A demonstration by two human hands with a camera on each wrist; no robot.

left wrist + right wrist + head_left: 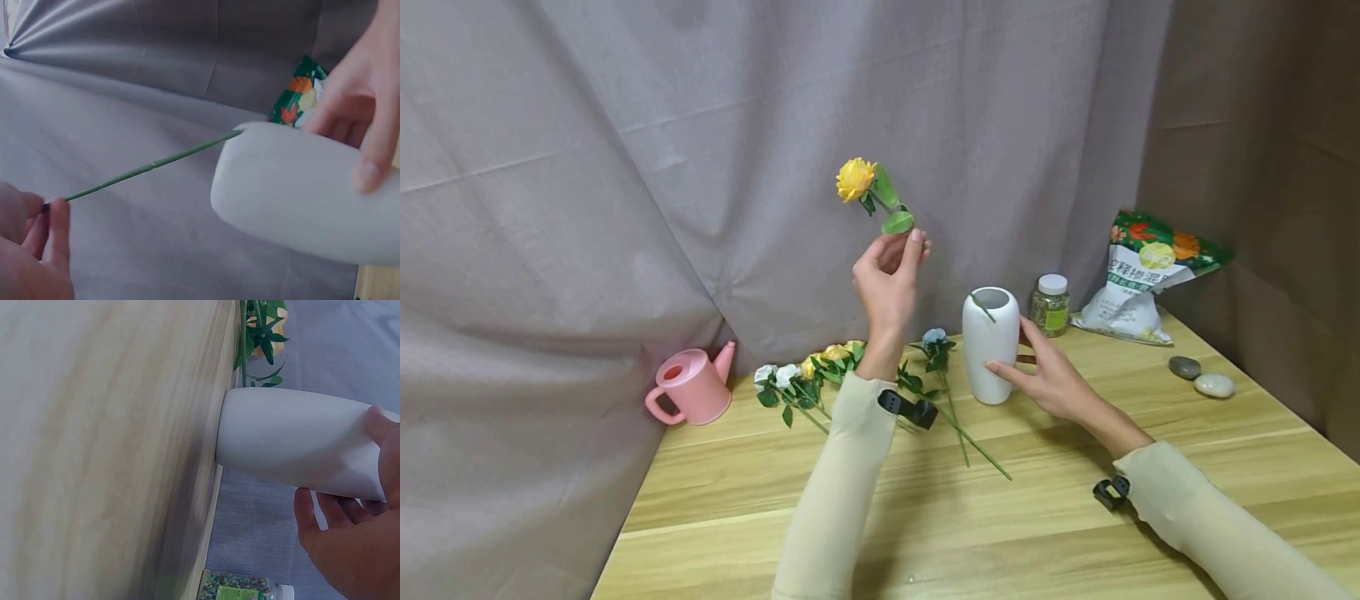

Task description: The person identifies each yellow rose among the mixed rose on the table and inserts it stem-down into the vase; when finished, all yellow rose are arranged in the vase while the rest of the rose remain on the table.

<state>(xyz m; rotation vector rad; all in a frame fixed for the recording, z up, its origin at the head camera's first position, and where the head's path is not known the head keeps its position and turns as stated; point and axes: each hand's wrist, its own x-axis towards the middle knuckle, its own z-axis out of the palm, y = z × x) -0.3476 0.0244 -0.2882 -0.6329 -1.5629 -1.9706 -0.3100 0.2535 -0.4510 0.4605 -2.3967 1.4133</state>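
Note:
My left hand (886, 287) is raised above the table and pinches the green stem of a yellow artificial flower (855, 180) between thumb and fingers. Bloom and leaves stick up past the fingertips. The stem (153, 165) slants down to the right, its lower end right at the rim of a white vase (990, 358). This vase stands upright on the table. My right hand (1051, 379) holds it from the right side, thumb on the front and fingers round the back. In the right wrist view the vase base meets the tabletop.
White flowers (787, 377), yellow ones (835, 353) and a pale blue flower (934, 337) lie left of the vase. A pink watering can (694, 388) stands far left. Rightward are a lidded jar (1050, 307), a patterned bag (1138, 283) and two stones (1213, 385).

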